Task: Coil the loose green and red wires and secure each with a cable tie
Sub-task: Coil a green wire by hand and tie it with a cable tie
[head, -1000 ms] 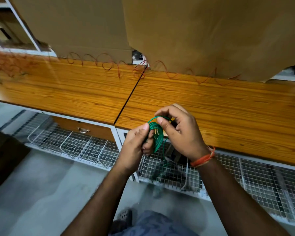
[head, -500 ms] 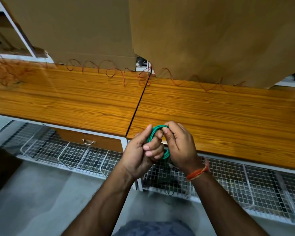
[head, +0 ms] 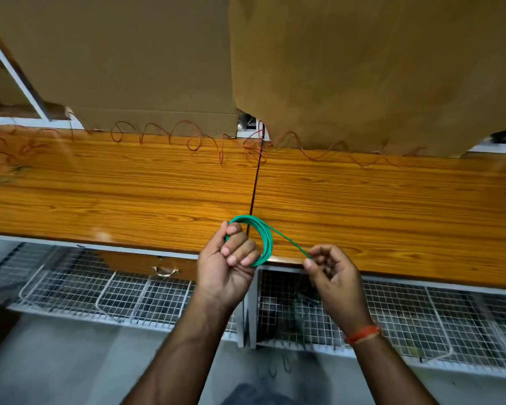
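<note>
Lower centre of frame: left hand (head: 227, 267) has its fingers curled through a coil of thin green plastic-coated wire (head: 264, 239), several smooth round loops bunched together, held just over the near edge of the desk. Right hand (head: 332, 273), lower right of centre, pinches the coil's free end between thumb and fingertips; that strand runs straight and taut from the coil to the pinch. Orange thread band (head: 362, 334) on the right wrist. Below the hands, white wire-mesh trays (head: 129, 296) hang under the desk. Glossy orange wood-grain desk (head: 114, 194) is two slabs meeting at a dark seam mid-frame. Along its far edge, thin red wire (head: 193, 138) lies loose in springy curls, tangled at upper left. Behind it, matte brown cardboard sheets (head: 158, 68) stand upright.
</note>
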Action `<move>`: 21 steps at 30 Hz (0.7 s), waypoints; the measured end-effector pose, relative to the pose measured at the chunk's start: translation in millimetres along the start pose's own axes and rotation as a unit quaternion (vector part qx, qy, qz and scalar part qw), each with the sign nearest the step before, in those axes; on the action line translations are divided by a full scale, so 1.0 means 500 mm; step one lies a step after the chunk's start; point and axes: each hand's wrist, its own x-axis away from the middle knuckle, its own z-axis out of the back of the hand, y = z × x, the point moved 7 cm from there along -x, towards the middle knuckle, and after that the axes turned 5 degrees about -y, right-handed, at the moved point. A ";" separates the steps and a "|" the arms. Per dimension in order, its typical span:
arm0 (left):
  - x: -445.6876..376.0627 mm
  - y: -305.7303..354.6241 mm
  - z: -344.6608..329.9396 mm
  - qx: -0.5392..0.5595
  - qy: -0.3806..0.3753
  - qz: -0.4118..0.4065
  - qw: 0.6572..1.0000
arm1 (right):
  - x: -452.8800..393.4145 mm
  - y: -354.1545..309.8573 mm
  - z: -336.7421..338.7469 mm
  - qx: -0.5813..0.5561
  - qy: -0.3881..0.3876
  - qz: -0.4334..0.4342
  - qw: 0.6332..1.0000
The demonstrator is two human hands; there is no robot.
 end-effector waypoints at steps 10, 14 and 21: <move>-0.008 0.073 0.029 -0.143 0.046 -0.098 0.984 | -0.004 -0.033 -0.083 0.283 -0.134 0.053 0.948; -0.007 0.094 0.028 -0.286 0.070 -0.151 0.944 | 0.011 -0.110 -0.151 0.330 -0.250 0.157 0.897; -0.009 0.082 0.009 -0.515 0.011 -0.170 0.840 | 0.003 -0.249 -0.165 0.277 -0.235 0.232 0.902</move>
